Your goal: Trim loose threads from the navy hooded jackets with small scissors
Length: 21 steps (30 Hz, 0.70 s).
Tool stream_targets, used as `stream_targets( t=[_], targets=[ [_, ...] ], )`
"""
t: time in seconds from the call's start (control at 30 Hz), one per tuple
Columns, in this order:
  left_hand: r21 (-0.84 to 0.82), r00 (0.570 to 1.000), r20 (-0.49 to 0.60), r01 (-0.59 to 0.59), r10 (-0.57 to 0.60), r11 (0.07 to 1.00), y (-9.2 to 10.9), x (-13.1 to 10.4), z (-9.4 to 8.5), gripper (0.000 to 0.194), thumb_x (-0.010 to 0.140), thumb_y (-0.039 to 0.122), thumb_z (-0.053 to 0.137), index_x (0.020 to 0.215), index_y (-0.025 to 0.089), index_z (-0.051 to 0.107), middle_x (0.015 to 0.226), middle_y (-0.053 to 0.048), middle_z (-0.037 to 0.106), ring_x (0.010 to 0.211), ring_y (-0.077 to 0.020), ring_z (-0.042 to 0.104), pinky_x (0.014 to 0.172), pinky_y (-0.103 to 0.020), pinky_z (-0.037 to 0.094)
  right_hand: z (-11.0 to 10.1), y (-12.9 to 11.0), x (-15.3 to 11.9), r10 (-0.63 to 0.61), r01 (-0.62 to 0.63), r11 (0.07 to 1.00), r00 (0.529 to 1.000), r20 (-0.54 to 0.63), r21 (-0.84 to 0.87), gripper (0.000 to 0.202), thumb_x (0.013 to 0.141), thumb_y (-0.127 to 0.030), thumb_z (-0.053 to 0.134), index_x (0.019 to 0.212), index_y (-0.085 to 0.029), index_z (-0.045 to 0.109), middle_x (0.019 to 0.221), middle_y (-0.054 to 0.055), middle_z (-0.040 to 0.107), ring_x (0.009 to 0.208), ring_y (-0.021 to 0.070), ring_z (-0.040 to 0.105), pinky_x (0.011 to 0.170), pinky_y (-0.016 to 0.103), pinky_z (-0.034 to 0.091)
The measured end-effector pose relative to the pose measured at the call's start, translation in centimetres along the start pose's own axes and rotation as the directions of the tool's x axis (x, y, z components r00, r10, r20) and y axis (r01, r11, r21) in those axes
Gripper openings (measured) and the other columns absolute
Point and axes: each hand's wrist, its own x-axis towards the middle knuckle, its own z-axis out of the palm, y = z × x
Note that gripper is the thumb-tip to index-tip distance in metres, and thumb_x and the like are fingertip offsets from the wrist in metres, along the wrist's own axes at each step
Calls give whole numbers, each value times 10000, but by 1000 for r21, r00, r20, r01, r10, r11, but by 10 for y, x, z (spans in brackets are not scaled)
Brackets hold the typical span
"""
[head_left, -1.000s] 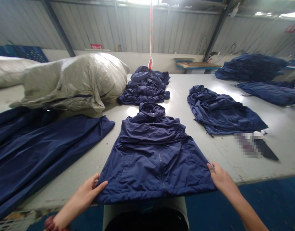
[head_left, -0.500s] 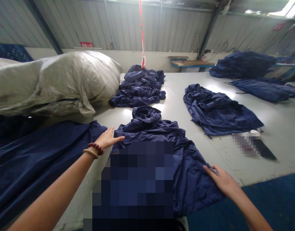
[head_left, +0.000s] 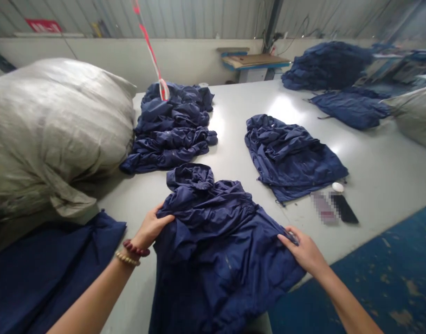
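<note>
A navy hooded jacket [head_left: 213, 250] is laid at the near edge of the table [head_left: 230, 150], with its lower part carried over that edge. Its left-hand edge, near the hood, is pinched by the fingers of the left hand [head_left: 155, 227], thumb on top; its opposite side edge is pinched by the right hand [head_left: 303, 248], where a small object by the fingers cannot be made out. The cloth can be judged light, limp and slightly slippery, hardly fragile; it is best gripped at both side edges, with all layers caught so that none slides.

Beyond the jacket, piled garments [head_left: 174, 125] are set on the smooth, pale table; left of it, a bulging sack [head_left: 60, 125] is placed. To its right, another garment [head_left: 293, 157] is spread and worn blue floor [head_left: 390, 273] is seen. Farther beyond, the room is bounded by a wall [head_left: 181, 60].
</note>
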Motion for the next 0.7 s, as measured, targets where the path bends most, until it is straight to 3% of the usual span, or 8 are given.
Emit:
stream_targets(
  t=[0.17, 0.3, 0.47, 0.7],
  targets=[
    [-40, 996, 82, 50, -46, 998, 116, -7, 43, 754, 680, 332, 907, 1373, 178, 653, 1094, -84, 830, 1000, -310, 808, 946, -419, 656, -84, -52, 15, 31, -29, 999, 998, -55, 29, 445, 918, -605, 630, 1088, -211, 749, 1064, 99, 825, 1006, 317, 775, 938, 388, 580],
    [-33, 993, 100, 64, -60, 997, 218, 13, 95, 790, 650, 309, 881, 1389, 189, 630, 1073, -69, 826, 912, -285, 813, 847, -375, 671, -164, -73, 56, 7, -6, 1000, 993, -118, 8, 455, 916, -568, 637, 1133, -192, 774, 1192, 142, 804, 1127, 357, 750, 1033, 449, 564],
    [-48, 994, 108, 8, -3, 999, 320, 56, 182, 804, 611, 285, 878, 1375, 214, 638, 977, -38, 820, 773, -252, 796, 691, -330, 668, -263, -69, 132, -84, 88, 996, 975, -207, 8, 467, 900, -556, 695, 1171, -189, 793, 1260, 142, 788, 1189, 370, 733, 1098, 487, 548],
    [-190, 948, 140, -258, 287, 947, 433, 147, 310, 664, 621, 180, 856, 1260, 210, 679, 953, -15, 801, 745, -209, 774, 706, -300, 663, -413, -54, 255, -190, 211, 977, 905, -380, 12, 499, 890, -569, 747, 1181, -166, 795, 1209, 98, 808, 1156, 329, 739, 1114, 469, 533]
  ],
)
